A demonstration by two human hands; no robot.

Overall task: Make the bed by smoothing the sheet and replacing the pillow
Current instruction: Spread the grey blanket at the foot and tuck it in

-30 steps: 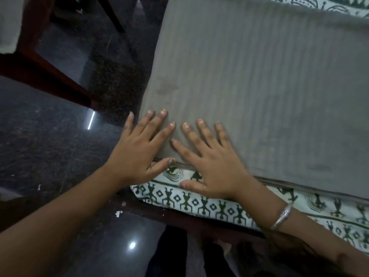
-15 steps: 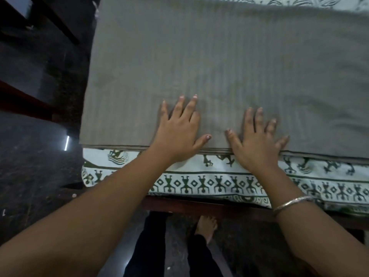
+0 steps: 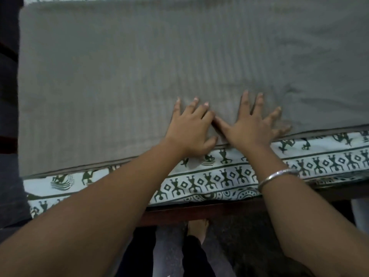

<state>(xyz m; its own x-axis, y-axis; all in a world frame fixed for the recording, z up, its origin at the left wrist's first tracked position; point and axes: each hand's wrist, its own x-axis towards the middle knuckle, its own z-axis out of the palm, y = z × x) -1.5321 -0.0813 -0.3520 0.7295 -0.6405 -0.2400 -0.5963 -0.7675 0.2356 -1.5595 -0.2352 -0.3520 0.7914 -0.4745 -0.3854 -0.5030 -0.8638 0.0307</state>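
Flat on the grey sheet (image 3: 119, 76), both hands press palm-down close to its near hem. The left hand (image 3: 190, 129) lies with straight fingers only slightly parted, its thumb stretched along the hem. The right hand (image 3: 249, 129) is spread wider, fingers (image 3: 259, 100) fanned out, its thumb reaching toward the left hand so that the two meet or almost meet. Neither hand grips anything; they only bear down on the cloth. The grey sheet covers most of the bed, smooth on the left, with shallow creases (image 3: 295, 92) just right of the right hand. A printed cloth (image 3: 219, 176) shows beneath its near edge, above the dark wooden bed frame (image 3: 199, 212). A silver bangle (image 3: 277, 176) circles the right wrist.
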